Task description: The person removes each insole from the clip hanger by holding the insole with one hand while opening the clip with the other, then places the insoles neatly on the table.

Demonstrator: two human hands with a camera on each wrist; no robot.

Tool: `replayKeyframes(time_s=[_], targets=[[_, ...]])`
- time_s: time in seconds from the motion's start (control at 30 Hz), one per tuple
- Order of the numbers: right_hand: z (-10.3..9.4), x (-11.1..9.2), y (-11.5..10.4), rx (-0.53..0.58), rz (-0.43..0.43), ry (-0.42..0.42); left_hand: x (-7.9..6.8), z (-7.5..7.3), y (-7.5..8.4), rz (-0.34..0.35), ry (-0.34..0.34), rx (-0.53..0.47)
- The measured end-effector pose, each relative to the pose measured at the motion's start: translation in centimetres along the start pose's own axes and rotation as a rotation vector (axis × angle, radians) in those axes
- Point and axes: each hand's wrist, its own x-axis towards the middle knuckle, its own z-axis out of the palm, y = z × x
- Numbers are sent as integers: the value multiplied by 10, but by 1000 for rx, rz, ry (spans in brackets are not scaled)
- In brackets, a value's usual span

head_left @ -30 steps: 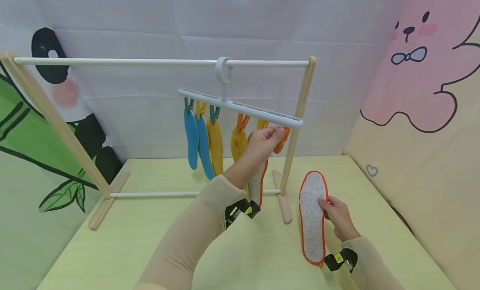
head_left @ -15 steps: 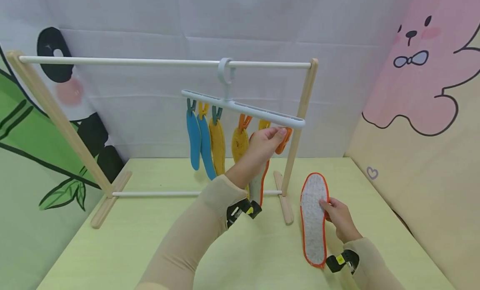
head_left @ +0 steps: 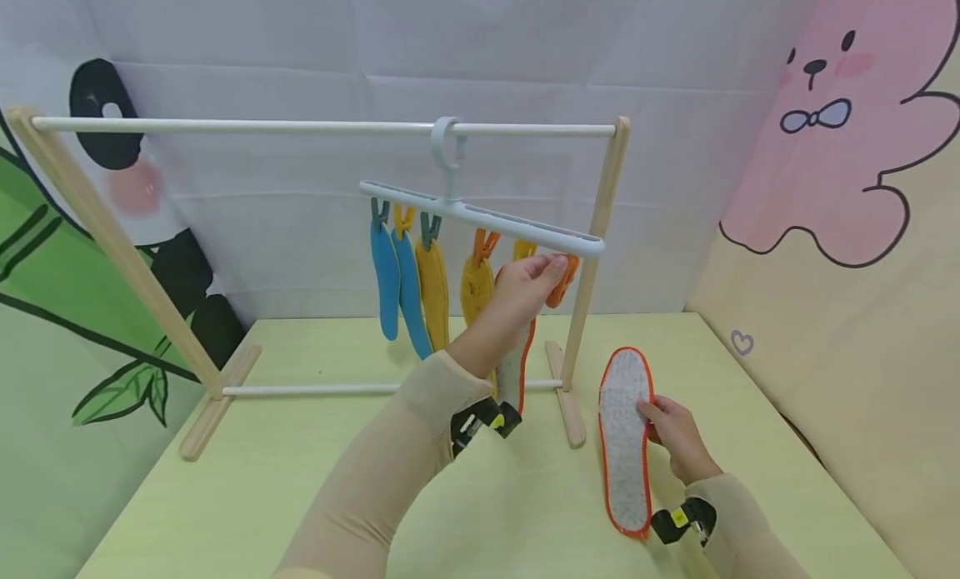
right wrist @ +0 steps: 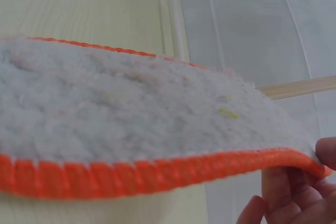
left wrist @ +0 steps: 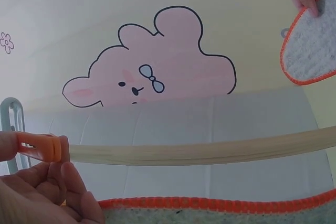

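Observation:
My left hand is raised to the low right end of a pale blue hanger and pinches an orange clothespin there between thumb and fingers. In the left wrist view the clothespin sits between thumb and fingertips. My right hand holds a grey felt insole with orange edging by its right side, upright and apart from the hanger. Up close, the right wrist view shows the insole's fuzzy face. Behind the left wrist hangs a similar orange-edged insole, partly hidden.
The hanger hooks over the white top bar of a wooden rack and tilts down to the right. Blue insoles and yellow insoles hang from it on clothespins. A rack post stands close behind its right end.
The insole in my right hand has sunk very slightly. My left hand keeps its pinch on the orange clothespin, and the hanging things look unchanged.

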Motion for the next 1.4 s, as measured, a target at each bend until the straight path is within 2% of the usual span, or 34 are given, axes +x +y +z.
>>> replayKeyframes(time_s=[0.83, 1.4], targets=[[-3, 6, 4, -148, -55, -14, -2, -2, 2, -15, -14, -8], [-3, 5, 9, -166, -27, -13, -5, -4, -1, 3, -38, -10]])
